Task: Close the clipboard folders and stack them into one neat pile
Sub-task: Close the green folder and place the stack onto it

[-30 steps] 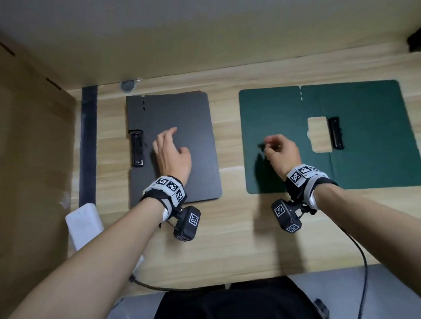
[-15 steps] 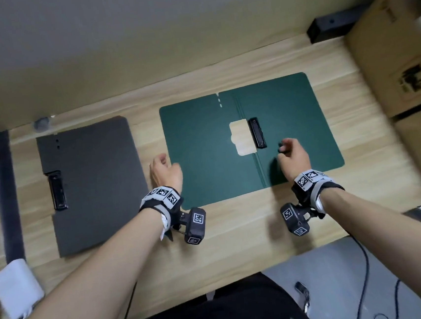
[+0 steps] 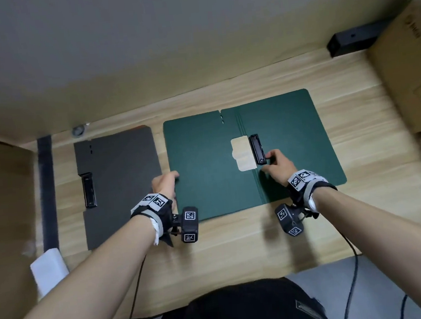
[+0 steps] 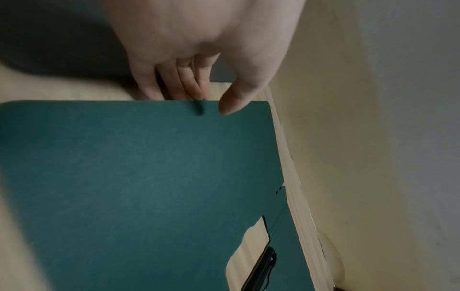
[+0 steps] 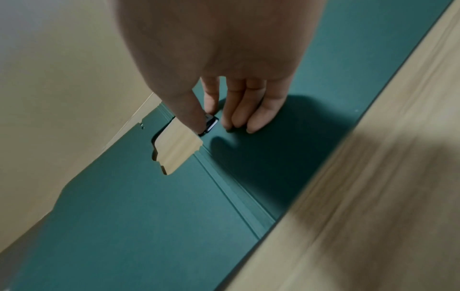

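A green clipboard folder (image 3: 205, 165) lies open and flat in the middle of the wooden table. A dark grey folder (image 3: 123, 173) lies closed to its left, with its clip (image 3: 89, 190) at the left side. My left hand (image 3: 166, 181) is at the left edge of the green cover (image 4: 149, 177). In the left wrist view, the left hand (image 4: 211, 102) has its thumb on top and its fingers tucked at the edge. My right hand (image 3: 269, 162) pinches the near end of the green folder's black clip (image 3: 257, 149) between thumb and forefinger. In the right wrist view, the other fingers (image 5: 259, 122) rest on the right panel (image 5: 323, 98).
Cardboard boxes (image 3: 411, 63) stand at the table's right end, with a black bar (image 3: 354, 37) behind them. A cardboard panel (image 3: 3, 205) and a white object (image 3: 49, 267) flank the left side. A cable (image 3: 354, 274) hangs off the front edge. The wall runs close behind the folders.
My left hand left the grey folder and came to the green cover's left edge. My right hand shifted left onto the black clip. The head view swung right, then back a little.
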`<state>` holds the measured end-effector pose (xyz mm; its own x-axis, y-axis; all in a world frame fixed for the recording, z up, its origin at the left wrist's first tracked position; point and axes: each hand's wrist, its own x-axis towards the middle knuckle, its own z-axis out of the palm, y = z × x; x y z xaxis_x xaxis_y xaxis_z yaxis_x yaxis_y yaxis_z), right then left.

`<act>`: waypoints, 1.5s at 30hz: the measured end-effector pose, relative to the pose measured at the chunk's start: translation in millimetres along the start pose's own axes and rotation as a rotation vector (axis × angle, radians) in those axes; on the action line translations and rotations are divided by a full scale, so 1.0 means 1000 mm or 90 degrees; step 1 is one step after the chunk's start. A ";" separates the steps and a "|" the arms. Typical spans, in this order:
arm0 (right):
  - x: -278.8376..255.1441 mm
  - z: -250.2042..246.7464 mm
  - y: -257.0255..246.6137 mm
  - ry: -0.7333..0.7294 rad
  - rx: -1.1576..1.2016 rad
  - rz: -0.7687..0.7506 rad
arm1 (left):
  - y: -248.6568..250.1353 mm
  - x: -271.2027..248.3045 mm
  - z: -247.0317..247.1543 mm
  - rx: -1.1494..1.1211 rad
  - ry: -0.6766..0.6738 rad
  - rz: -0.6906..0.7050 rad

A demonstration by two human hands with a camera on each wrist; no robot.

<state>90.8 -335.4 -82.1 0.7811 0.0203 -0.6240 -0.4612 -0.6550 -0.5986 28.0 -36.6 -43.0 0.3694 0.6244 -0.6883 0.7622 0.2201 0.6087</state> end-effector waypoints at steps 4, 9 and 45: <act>-0.008 0.024 -0.022 -0.034 -0.027 -0.003 | 0.013 -0.007 -0.036 0.006 -0.036 0.064; -0.012 0.064 -0.051 -0.083 -0.041 -0.008 | 0.026 -0.003 -0.089 0.053 -0.063 0.139; -0.001 -0.044 0.003 -0.044 0.147 0.008 | -0.004 -0.047 0.034 0.355 -0.164 0.184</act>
<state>106.7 -370.9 -61.2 0.7476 0.0693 -0.6606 -0.5611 -0.4662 -0.6840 25.1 -92.6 -26.4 0.6620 0.3855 -0.6428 0.7481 -0.3920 0.5354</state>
